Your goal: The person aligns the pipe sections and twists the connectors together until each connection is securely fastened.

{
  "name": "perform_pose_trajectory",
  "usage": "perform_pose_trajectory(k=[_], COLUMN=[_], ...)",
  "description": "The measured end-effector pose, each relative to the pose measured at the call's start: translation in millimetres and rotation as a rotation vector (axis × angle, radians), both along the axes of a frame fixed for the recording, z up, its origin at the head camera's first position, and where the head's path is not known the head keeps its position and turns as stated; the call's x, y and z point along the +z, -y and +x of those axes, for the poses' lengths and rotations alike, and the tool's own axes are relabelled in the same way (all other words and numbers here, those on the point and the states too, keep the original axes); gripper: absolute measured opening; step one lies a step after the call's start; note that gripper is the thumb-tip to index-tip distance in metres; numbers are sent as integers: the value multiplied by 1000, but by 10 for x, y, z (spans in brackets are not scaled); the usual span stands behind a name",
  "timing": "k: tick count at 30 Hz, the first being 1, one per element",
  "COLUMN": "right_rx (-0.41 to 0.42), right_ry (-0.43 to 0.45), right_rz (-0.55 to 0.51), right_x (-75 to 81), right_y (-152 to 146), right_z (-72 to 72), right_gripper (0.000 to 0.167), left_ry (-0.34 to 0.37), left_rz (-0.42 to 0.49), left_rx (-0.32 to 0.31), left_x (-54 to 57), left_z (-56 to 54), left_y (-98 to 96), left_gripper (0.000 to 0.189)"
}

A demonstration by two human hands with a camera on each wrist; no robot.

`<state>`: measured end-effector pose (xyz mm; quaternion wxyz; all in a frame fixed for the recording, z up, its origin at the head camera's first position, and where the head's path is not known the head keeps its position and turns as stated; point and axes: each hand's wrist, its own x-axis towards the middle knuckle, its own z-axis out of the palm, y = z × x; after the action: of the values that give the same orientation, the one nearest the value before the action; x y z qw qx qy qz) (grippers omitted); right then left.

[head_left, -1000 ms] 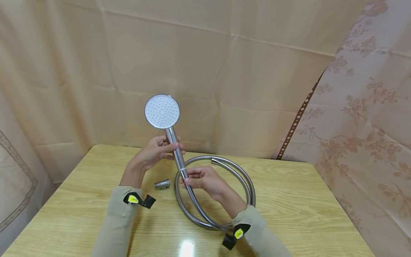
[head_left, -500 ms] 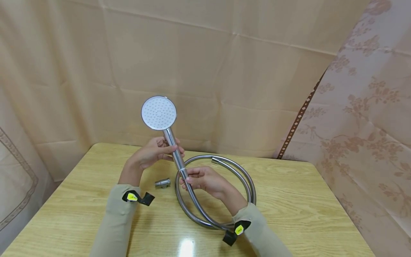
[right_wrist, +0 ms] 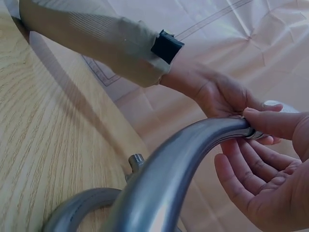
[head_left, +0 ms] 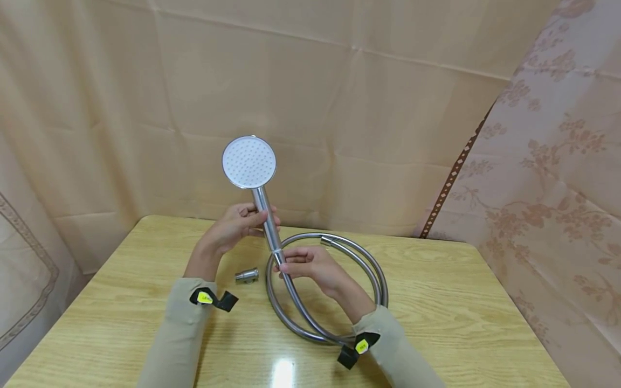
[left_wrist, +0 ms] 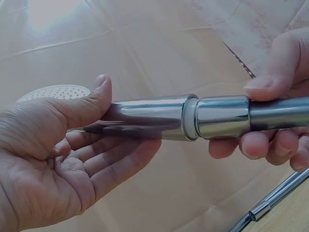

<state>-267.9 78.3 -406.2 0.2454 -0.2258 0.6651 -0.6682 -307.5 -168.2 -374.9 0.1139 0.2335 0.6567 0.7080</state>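
Observation:
In the head view a hand shower [head_left: 249, 162] with a round white spray face is held up, tilted to the left. My left hand [head_left: 232, 227] grips its chrome handle [left_wrist: 145, 116], thumb in front and fingers behind. Lower down, my right hand [head_left: 317, 268] pinches the end of the grey metal shower hose [head_left: 297, 303] between thumb and fingers. The left wrist view shows the hose's chrome connector [left_wrist: 223, 117] in line with the handle's lower end, a white ring [left_wrist: 191, 119] visible between them. From there the hose curves down to the table.
The hose lies coiled on the wooden table [head_left: 436, 302], its other end [head_left: 326, 241] at the back of the loop. A small chrome fitting [head_left: 247, 276] lies left of the coil. Behind the table hangs a beige curtain [head_left: 252, 81], with a flowered one [head_left: 558, 178] at the right.
The spray head dipped slightly left, then swung back up and right, so the handle stands a little steeper. Both hands keep their hold, and the coil and fitting stay in place.

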Motion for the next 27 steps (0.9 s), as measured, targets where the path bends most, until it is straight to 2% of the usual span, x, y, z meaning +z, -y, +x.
perform_pose_trajectory(k=[8, 16, 21, 27], right_rx=[-34, -56, -3, 70], right_ry=[-5, -12, -27, -38], right_rz=[-4, 71, 97, 117], right_x=[55, 112, 160, 205], right_y=[-14, -59, -114, -159], right_z=[54, 25, -16, -59], right_gripper=[37, 39, 34, 32], left_ry=[2, 6, 10, 18], left_rz=[11, 24, 12, 17], left_rx=[13, 41, 61, 53], left_x=[-4, -26, -18, -13], left_z=[-15, -10, 5, 12], left_y=[-74, -139, -189, -253], left_gripper=[18, 23, 26, 27])
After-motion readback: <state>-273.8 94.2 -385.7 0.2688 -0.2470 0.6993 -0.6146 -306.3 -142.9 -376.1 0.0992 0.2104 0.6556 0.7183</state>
